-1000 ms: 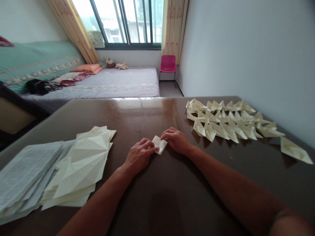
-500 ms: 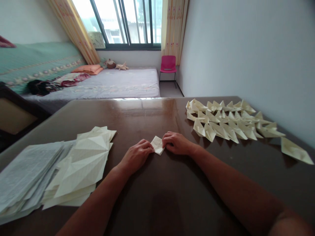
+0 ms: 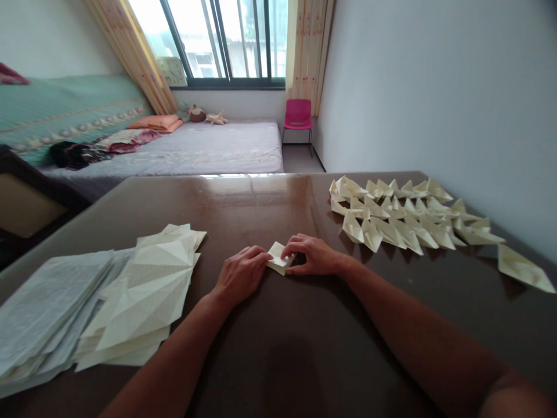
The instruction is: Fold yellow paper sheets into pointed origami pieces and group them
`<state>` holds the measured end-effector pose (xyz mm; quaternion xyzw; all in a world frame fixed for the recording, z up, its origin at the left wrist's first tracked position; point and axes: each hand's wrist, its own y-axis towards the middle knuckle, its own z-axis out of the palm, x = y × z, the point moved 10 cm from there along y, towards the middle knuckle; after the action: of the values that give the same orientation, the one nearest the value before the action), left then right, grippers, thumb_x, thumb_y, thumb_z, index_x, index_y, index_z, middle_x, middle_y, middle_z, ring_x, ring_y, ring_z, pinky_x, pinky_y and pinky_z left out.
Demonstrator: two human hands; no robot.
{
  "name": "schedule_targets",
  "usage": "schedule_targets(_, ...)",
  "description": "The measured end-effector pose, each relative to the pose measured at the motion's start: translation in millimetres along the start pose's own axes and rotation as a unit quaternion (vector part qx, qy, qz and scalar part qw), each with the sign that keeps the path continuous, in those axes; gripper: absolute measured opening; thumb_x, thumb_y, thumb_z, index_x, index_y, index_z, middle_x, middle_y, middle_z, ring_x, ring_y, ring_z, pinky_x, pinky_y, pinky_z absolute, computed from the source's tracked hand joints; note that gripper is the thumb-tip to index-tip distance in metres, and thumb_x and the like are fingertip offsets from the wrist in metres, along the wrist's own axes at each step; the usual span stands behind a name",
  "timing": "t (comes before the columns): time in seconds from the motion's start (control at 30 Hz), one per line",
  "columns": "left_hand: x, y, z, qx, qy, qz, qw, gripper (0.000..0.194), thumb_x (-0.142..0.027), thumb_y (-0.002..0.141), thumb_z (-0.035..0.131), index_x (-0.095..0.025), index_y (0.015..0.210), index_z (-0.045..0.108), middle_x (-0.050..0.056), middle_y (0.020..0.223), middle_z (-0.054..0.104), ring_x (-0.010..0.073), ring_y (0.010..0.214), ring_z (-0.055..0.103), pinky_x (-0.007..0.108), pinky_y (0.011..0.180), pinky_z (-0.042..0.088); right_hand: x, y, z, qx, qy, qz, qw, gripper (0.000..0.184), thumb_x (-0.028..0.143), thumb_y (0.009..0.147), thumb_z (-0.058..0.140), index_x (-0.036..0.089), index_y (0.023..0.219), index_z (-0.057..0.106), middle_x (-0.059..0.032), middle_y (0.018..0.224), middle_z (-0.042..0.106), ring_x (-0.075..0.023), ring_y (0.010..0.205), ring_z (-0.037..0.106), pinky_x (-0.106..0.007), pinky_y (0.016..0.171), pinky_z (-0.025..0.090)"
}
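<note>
A small folded piece of cream paper (image 3: pixel 277 262) lies on the brown table between my hands. My left hand (image 3: pixel 245 270) pinches its left corner, thumb and fingers closed on it. At its right side, my right hand (image 3: pixel 314 255) has the index finger on top of the paper and the thumb at the lower right edge, gripping it. The underside of the paper is hidden.
Creased cream sheets (image 3: pixel 150 290) lie stacked on the left, beside a pile of printed paper (image 3: pixel 47 307). Rows of folded paper boats (image 3: pixel 395 217) stand at the back right, with a single paper boat (image 3: pixel 524 270) near the right edge. A bed (image 3: pixel 226 142) and pink chair (image 3: pixel 298 115) are beyond the table (image 3: pixel 243 215).
My right index finger has moved left onto the top of the folded paper, and the thumb has spread away from it. My left hand has barely shifted.
</note>
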<state>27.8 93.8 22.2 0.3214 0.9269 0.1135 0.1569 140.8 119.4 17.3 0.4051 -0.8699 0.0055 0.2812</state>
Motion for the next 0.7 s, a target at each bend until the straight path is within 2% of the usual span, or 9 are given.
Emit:
schedule_targets(0.2, 4.4, 0.9, -0.9, -0.006, -0.015, -0.012, 1.0, 0.02, -0.029, 0.093, 0.046, -0.025, 0.095, 0.066, 0.002, 0.096, 0.064, 0.0154, 0.091, 0.057, 0.025, 0.074, 0.044, -5.8, -0.4, -0.7, -0.029, -0.002, 0.01, 1.0, 0.014, 0.026, 0.083, 0.062, 0.024, 0.094, 0.069, -0.0015, 0.094, 0.063, -0.0132, 0.087, 0.057, -0.023, 0.076, 0.042)
schedule_targets(0.37, 5.2, -0.2, -1.5, 0.011, 0.029, -0.002, 1.0, 0.022, -0.034, 0.094, 0.045, -0.027, 0.09, 0.066, -0.001, 0.094, 0.065, 0.0151, 0.091, 0.056, 0.025, 0.069, 0.042, -2.3, -0.7, -0.6, -0.025, -0.016, -0.013, 0.999, 0.008, 0.023, 0.082, 0.062, 0.023, 0.085, 0.07, -0.0012, 0.09, 0.065, -0.0133, 0.087, 0.058, -0.023, 0.076, 0.042)
schedule_targets(0.53, 6.4, -1.2, -2.9, -0.01, 0.058, -0.008, 0.998, 0.025, -0.036, 0.095, 0.044, -0.026, 0.086, 0.065, -0.001, 0.091, 0.067, 0.015, 0.09, 0.056, 0.025, 0.069, 0.04, -1.8, -1.0, -3.1, -0.032, -0.048, -0.019, 0.998, 0.006, 0.022, 0.082, 0.062, 0.022, 0.082, 0.068, -0.0018, 0.088, 0.064, -0.0141, 0.085, 0.056, -0.023, 0.074, 0.042)
schedule_targets(0.6, 7.2, -1.1, -2.1, -0.018, 0.05, -0.022, 0.998, 0.023, -0.037, 0.095, 0.044, -0.026, 0.09, 0.064, -0.001, 0.094, 0.067, 0.0151, 0.091, 0.057, 0.025, 0.071, 0.041, 0.0, -0.5, -5.0, -0.045, -0.063, -0.017, 0.997, 0.007, 0.021, 0.081, 0.061, 0.021, 0.085, 0.067, -0.0026, 0.09, 0.064, -0.0153, 0.087, 0.055, -0.024, 0.076, 0.042)
schedule_targets(0.7, 7.8, 0.0, 0.6, -0.019, 0.029, -0.053, 0.998, 0.021, -0.035, 0.095, 0.043, -0.027, 0.095, 0.062, -0.002, 0.097, 0.066, 0.0151, 0.092, 0.057, 0.026, 0.074, 0.042, 9.5, 0.9, -5.1, -0.06, -0.083, -0.034, 0.994, 0.019, 0.021, 0.082, 0.061, 0.022, 0.1, 0.065, -0.004, 0.099, 0.064, -0.0176, 0.093, 0.053, -0.028, 0.083, 0.041)
